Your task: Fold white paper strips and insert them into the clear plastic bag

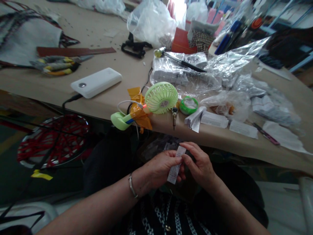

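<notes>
A narrow white printed label (173, 174) is held over my lap, just below the table edge. My left hand (160, 166) grips it with the thumb on its face and the fingers curled behind. At the label's upper end, my right hand (201, 164) closes its thumb and forefinger on it. Nearest on the table edge are a stack of white labels (195, 119), with more printed label strips (214, 119) beside it. A soldering iron (174, 117) points its tip over the edge, next to a green round tin (188, 105) with whitish contents.
A light green fan (161, 98) is taped to the table edge with orange tape (141, 120). A white power bank (96, 83) with a cable lies left. Behind are pliers (60, 65), a small hammer (181, 60) and plastic bags (151, 21). A pink-handled tool (269, 136) lies right.
</notes>
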Demonstrator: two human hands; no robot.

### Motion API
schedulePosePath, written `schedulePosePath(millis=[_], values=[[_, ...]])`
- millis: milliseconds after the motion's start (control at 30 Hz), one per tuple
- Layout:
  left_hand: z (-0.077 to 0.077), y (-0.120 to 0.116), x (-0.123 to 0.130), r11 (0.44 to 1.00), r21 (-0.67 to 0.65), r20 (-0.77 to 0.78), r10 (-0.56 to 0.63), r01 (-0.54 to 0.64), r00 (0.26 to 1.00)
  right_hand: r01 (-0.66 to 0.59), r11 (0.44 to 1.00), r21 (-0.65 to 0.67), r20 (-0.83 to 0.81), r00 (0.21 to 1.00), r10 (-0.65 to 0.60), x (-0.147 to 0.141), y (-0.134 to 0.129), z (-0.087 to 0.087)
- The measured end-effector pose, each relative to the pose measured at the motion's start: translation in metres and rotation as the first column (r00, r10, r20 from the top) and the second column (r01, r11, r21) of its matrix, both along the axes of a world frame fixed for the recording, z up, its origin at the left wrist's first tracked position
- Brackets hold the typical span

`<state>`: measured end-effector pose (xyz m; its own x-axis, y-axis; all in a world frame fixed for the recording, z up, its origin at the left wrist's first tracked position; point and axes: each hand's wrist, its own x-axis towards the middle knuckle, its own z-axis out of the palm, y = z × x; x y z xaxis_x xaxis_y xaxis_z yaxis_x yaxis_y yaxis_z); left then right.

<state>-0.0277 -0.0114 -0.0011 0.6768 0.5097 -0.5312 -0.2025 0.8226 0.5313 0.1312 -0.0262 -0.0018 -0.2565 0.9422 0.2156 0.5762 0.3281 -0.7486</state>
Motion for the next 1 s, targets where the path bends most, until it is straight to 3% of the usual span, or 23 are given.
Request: schedulePosePath(millis=[333,467,567,733,833,1000], values=[[-0.001,0.000,-0.002,1.000,0.010,0.027,0.019,-0.019,0.999,-0.010,0.996,-0.093,-0.072,0.997,0.003,-0.003,0.000,-0.002],[0.000,0.000,-0.002,1.000,0.004,0.047,0.026,-0.026,0.999,0.039,0.982,-0.186,-0.168,0.983,-0.071,-0.005,-0.001,-0.001],[0.000,-0.001,-0.001,0.998,0.031,0.033,0.056,-0.057,0.998,0.065,0.940,-0.335,-0.346,0.919,-0.188,-0.008,0.001,-0.001],[0.001,-0.001,0.002,0.994,0.071,-0.045,0.087,-0.084,0.995,-0.037,0.823,-0.567,-0.524,0.787,-0.326,-0.012,0.007,-0.006],[0.002,-0.002,0.002,0.989,0.114,-0.070,0.098,-0.090,0.993,-0.062,0.794,-0.605,-0.551,0.752,-0.361,-0.014,0.011,-0.008],[0.002,0.002,-0.001,0.960,0.258,-0.133,0.144,-0.106,0.980,-0.115,0.797,-0.593,-0.585,0.741,-0.329,-0.023,0.019,0.000]])
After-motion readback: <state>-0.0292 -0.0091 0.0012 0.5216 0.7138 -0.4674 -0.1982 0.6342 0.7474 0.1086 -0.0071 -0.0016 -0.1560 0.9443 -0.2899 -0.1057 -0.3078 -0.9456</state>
